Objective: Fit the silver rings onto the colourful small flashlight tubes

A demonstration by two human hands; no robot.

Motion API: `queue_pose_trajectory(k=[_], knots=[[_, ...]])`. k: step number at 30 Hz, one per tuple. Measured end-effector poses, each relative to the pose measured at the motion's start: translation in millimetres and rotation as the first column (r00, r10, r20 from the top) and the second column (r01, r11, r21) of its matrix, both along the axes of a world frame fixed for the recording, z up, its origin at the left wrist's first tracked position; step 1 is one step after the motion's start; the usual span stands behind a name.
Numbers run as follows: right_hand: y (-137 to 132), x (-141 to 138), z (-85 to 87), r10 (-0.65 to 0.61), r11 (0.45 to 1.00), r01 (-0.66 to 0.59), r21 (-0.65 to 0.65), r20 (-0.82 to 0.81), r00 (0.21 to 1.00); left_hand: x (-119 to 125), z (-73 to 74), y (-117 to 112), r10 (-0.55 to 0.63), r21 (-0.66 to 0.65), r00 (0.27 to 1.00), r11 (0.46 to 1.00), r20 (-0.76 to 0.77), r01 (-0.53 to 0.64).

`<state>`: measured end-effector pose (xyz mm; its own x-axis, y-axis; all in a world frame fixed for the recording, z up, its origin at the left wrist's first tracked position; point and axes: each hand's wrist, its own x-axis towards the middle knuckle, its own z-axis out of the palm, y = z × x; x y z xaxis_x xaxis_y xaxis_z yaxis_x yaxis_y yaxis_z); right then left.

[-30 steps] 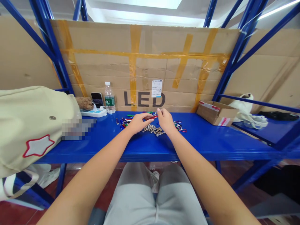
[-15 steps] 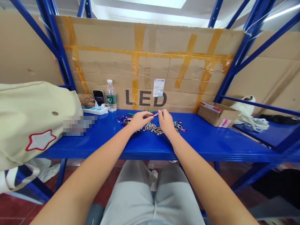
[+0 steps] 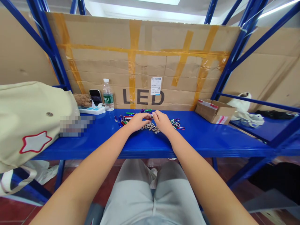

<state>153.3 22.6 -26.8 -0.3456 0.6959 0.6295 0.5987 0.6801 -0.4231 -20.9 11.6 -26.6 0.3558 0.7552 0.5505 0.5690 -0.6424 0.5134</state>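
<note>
Both my hands meet over the middle of the blue shelf. My left hand and my right hand pinch together on one small metallic piece held between their fingertips. Just below them lies a heap of small silvery parts. Several small coloured tubes in red, blue and green lie to the left of my left hand. A cluster of coloured clips lies to the right of my right hand.
A cream bag with a red star fills the shelf's left end. Behind it stand a phone, a power strip and a water bottle. An open cardboard box sits at right. Cardboard marked LED backs the shelf.
My hands have dropped slightly and closed in on each other. The red piece seen between them earlier no longer shows; a small metallic piece is now at the fingertips.
</note>
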Motion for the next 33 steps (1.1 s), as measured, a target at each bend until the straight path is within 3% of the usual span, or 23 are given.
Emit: queue_pose_trajectory(k=[9, 14, 18, 21, 23, 26, 29, 31, 33], knots=[[-5, 1, 2.8, -0.11, 0.994, 0.108, 0.026, 0.073, 0.991, -2, 0.8, -1, 0.021, 0.029, 0.998, 0.999, -0.053, -0.019], [-9, 0, 6.7, -0.182, 0.983, 0.182, 0.01, 0.102, 0.978, -5, 2.2, 1, 0.012, 0.201, 0.992, 0.979, -0.123, 0.013], [-5, -4, 3.8, -0.093, 0.996, 0.093, 0.0, -0.03, 0.995, -5, 2.3, 2, 0.041, 0.368, 0.985, 0.93, -0.168, 0.024], [-3, -8, 0.2, -0.024, 0.994, 0.001, -0.108, -0.218, 0.976, -2, 3.5, -3, 0.212, 0.538, 0.949, 0.841, -0.233, -0.056], [-3, -10, -1.1, 0.039, 0.943, -0.16, -0.292, -0.381, 0.924, 0, 5.6, -8, 0.337, 0.641, 0.895, 0.764, -0.293, -0.078], [-5, -11, 0.3, 0.061, 0.721, -0.455, -0.523, -0.606, 0.793, 0, 9.6, -14, 0.42, 0.733, 0.826, 0.68, -0.375, -0.013], [-9, -10, 4.3, -0.006, 0.533, -0.586, -0.61, -0.696, 0.718, -1, 12.3, -17, 0.416, 0.75, 0.802, 0.659, -0.428, 0.059], [-10, -9, 6.6, -0.042, 0.478, -0.595, -0.646, -0.694, 0.719, 0, 12.2, -16, 0.394, 0.733, 0.812, 0.678, -0.43, 0.06], [-10, -8, 7.6, -0.025, 0.519, -0.557, -0.648, -0.663, 0.748, 1, 10.6, -13, 0.374, 0.699, 0.848, 0.715, -0.375, -0.006]])
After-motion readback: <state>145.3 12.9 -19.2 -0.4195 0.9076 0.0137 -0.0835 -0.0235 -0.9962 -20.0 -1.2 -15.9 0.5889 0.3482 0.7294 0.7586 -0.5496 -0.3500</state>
